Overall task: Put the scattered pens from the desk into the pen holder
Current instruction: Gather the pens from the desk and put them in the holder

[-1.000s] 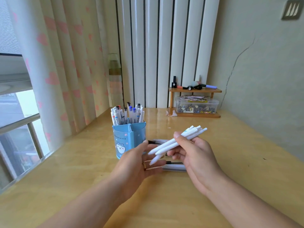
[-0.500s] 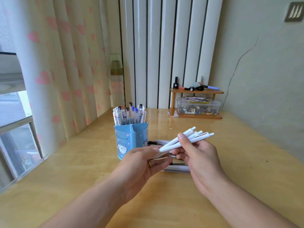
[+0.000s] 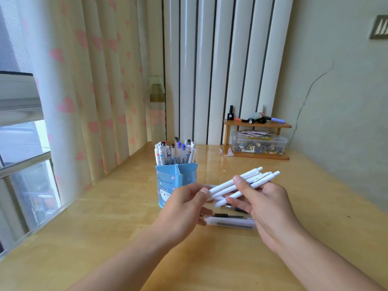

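Observation:
A blue pen holder [image 3: 168, 179] with a cat picture stands mid-desk, its back compartments full of upright pens [image 3: 174, 152]. My right hand [image 3: 266, 204] holds a bundle of white pens [image 3: 237, 185] slanting up to the right, just right of the holder. My left hand [image 3: 184, 206] pinches the lower tips of that bundle with thumb and fingers. Under both hands, several pens [image 3: 231, 222] lie flat on the desk [image 3: 105, 227], partly hidden by my fingers.
A small wooden shelf [image 3: 258, 124] with bottles and a marker stands at the back right, a clear plastic box [image 3: 259, 142] of small items beneath it. Curtains [image 3: 84, 91] and a window [image 3: 23, 164] run along the left. A wall borders the right.
My left hand has risen from the desk pens and closed on the lower tips of the white bundle. The right hand has kept the bundle, shifted slightly right.

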